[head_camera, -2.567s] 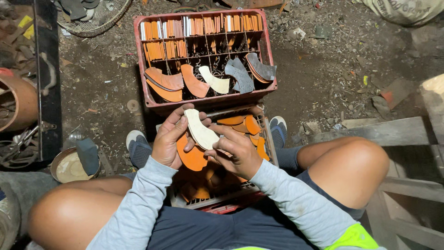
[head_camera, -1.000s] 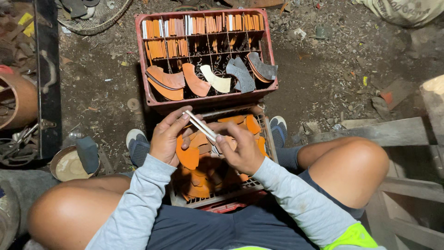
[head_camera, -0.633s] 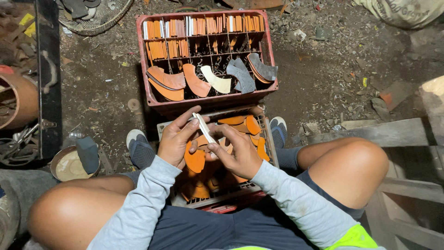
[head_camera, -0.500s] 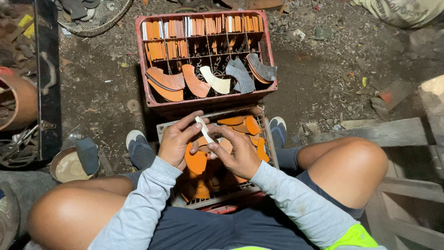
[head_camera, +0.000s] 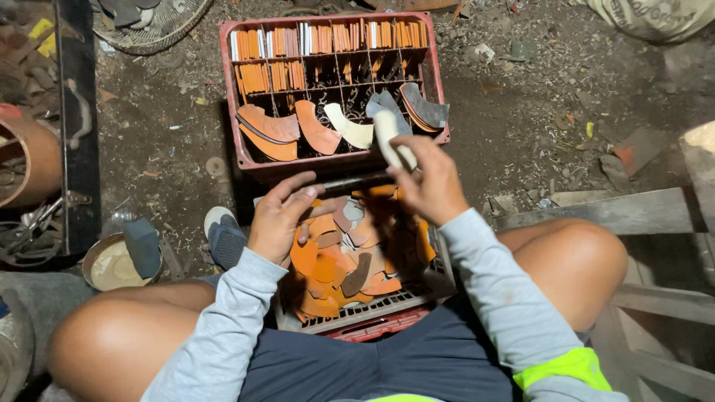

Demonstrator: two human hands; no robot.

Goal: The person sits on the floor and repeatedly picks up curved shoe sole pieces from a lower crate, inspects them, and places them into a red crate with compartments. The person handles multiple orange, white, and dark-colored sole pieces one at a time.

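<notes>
there, cream piece point(head_camera: 393, 141) in right hand point(head_camera: 428, 186)

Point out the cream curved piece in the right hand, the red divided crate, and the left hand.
Cream curved piece point(head_camera: 389, 138), head view, on its upper end above the fingers.
Red divided crate point(head_camera: 331, 19), head view, on its far rim.
Left hand point(head_camera: 279, 223), head view, on its back.

two crates point(head_camera: 246, 160) point(head_camera: 387, 309) — two hands point(head_camera: 279, 223) point(head_camera: 428, 182) — one round tin point(head_camera: 104, 264).
</notes>
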